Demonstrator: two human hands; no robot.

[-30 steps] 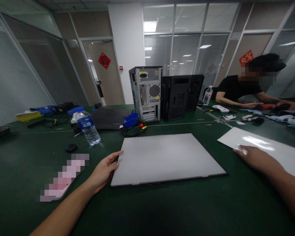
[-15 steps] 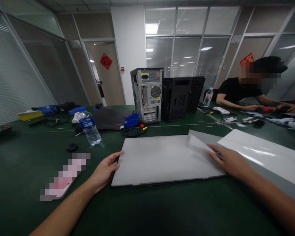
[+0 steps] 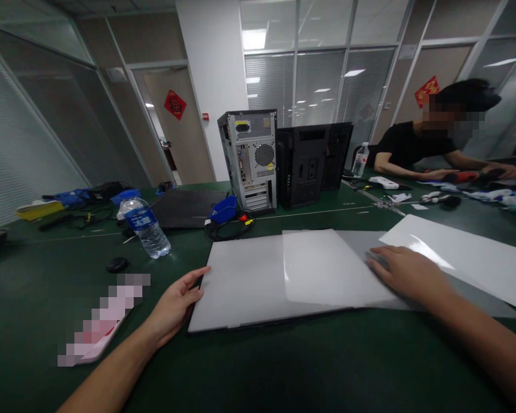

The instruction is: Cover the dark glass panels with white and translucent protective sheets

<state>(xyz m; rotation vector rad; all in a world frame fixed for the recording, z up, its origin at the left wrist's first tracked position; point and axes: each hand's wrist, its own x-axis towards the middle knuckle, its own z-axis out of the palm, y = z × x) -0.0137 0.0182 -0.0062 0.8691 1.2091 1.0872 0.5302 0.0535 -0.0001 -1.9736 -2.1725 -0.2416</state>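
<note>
**Thin sheet now half across the panel**

On the dark green counter lies the flat grey rectangular panel with a black frame. A thin translucent white sheet, which half a second ago only touched the panel's corner at 3 o'clock, now covers its right half. The right hand presses flat on this sheet, fingers stretched, not gripping. The left hand rests open against the panel's edge at 9 o'clock. A clear plastic water bottle stands at 10 o'clock.
</note>
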